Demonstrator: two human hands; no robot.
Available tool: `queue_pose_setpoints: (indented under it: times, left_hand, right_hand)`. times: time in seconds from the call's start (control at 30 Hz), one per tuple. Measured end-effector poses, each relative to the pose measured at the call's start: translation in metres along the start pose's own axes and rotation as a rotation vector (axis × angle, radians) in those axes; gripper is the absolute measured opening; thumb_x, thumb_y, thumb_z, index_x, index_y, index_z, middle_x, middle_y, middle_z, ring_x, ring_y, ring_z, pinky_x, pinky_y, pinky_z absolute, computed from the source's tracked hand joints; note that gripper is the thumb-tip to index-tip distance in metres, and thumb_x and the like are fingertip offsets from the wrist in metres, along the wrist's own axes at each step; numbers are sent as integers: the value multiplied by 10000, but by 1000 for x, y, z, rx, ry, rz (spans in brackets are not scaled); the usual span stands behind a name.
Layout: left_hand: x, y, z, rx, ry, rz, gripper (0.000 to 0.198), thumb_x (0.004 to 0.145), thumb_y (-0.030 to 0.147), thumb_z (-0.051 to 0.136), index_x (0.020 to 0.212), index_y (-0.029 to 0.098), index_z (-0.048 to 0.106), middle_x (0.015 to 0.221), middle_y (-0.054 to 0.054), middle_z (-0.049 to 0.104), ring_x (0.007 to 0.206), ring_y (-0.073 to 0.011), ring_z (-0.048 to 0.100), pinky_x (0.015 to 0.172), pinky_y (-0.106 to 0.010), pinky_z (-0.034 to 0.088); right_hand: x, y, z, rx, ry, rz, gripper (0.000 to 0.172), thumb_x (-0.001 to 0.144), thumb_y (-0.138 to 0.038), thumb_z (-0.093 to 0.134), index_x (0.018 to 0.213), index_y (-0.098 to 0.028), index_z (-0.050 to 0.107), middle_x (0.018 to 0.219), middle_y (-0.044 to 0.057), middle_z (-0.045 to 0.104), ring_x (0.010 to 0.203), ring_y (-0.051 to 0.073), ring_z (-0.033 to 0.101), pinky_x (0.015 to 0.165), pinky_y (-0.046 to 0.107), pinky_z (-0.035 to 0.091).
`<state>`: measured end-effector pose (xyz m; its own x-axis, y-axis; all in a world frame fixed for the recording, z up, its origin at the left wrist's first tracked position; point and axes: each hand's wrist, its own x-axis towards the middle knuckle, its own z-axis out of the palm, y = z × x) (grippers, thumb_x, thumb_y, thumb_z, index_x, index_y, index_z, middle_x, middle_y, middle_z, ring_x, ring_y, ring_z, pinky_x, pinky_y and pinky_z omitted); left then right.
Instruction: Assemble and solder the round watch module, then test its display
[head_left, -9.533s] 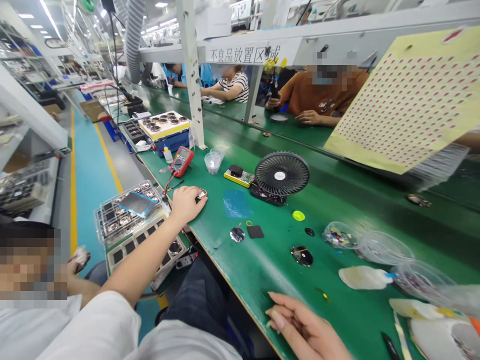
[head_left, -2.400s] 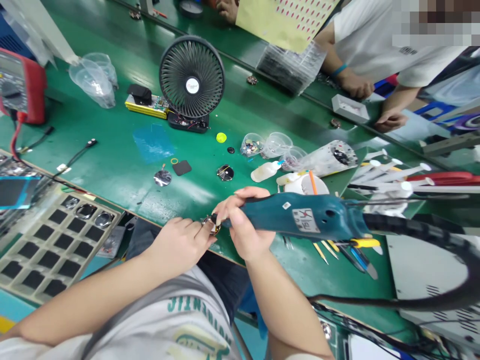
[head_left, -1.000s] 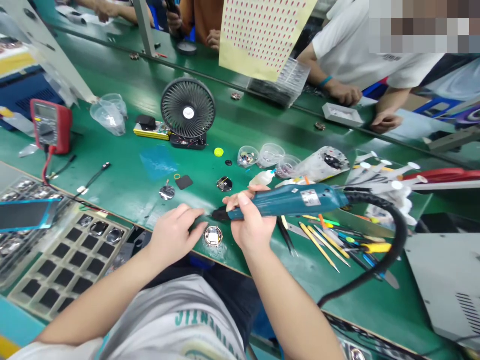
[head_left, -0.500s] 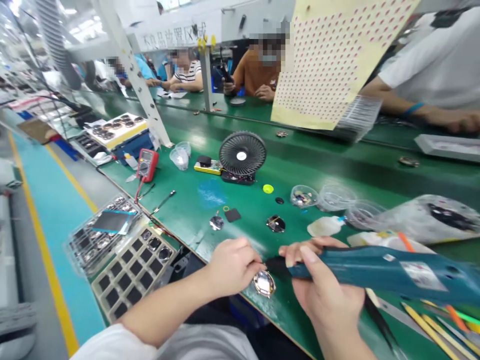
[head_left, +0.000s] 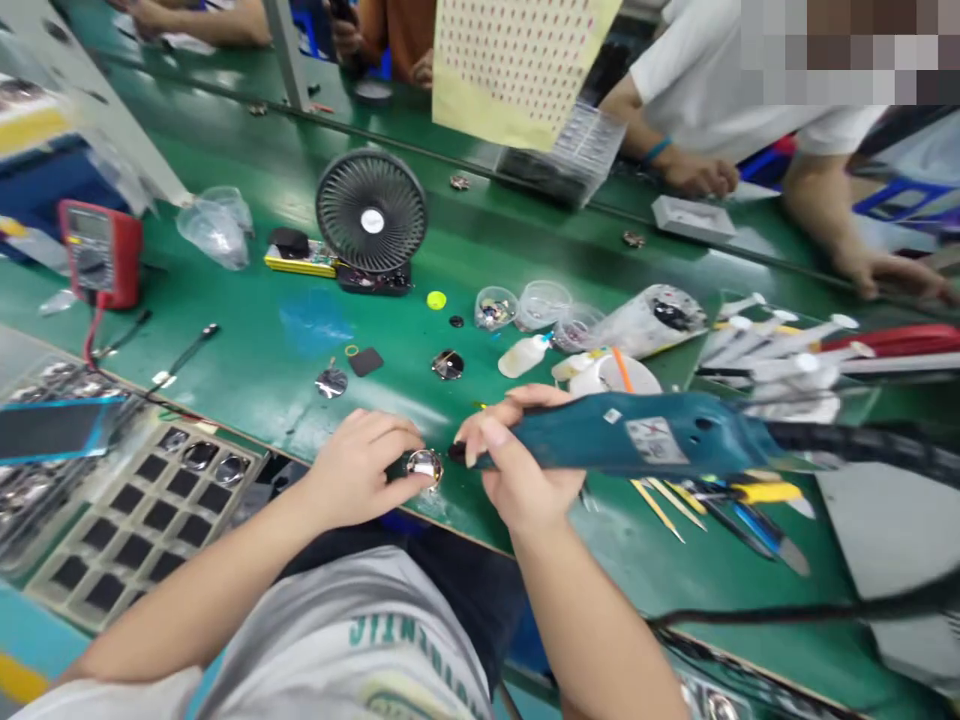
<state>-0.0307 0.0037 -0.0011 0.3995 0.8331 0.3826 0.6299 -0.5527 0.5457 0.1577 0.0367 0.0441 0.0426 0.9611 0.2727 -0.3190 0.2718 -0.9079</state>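
Note:
My left hand (head_left: 358,470) pinches a small round metal part (head_left: 424,465) and holds it just above the near edge of the green bench (head_left: 247,330). My right hand (head_left: 517,468) is wrapped round a teal electric screwdriver (head_left: 637,446). The driver lies almost level, its dark tip (head_left: 455,452) pointing left and nearly touching the round part. A thick black cable (head_left: 862,440) runs off to the right from the driver's rear.
A black desk fan (head_left: 371,213), a red multimeter (head_left: 97,250), small clear cups (head_left: 517,305), a glue bottle (head_left: 525,355) and loose round parts lie on the bench. Tweezers and picks (head_left: 720,500) lie at right. A compartment tray (head_left: 142,510) sits at lower left. Other people work across the bench.
My left hand has lifted the round part off the bench into a pinch. The screwdriver tip has come close to it. The view has tilted back down to the bench.

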Motion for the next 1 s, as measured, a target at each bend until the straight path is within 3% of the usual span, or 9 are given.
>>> queue_pose_setpoints:
  times: [0.27, 0.73, 1.0]
  left_hand:
    - [0, 3, 0, 54, -53, 133, 221, 959, 435, 711, 1027, 228, 742, 1120, -56, 799, 1035, -235, 697, 877, -395, 452]
    - [-2, 1, 3, 101, -52, 139, 230, 958, 443, 705, 1016, 227, 760, 1114, -59, 802, 1047, -244, 688, 856, -394, 463]
    - [-3, 1, 2, 80, -55, 136, 226, 959, 434, 713, 1018, 217, 733, 1118, -38, 798, 1051, -246, 678, 859, -401, 448]
  right_hand:
    - [-4, 1, 0, -65, -58, 78, 296, 864, -220, 739, 1026, -276, 498, 603, -118, 594, 486, 130, 582, 589, 317, 554]
    - [-6, 5, 0, -81, -84, 131, 296, 884, -267, 751, 1037, -280, 498, 613, -111, 612, 525, 142, 616, 625, 328, 564]
    - [-7, 7, -2, -59, -110, 84, 272, 918, -213, 720, 1068, -283, 503, 644, -105, 616, 552, 137, 626, 645, 322, 563]
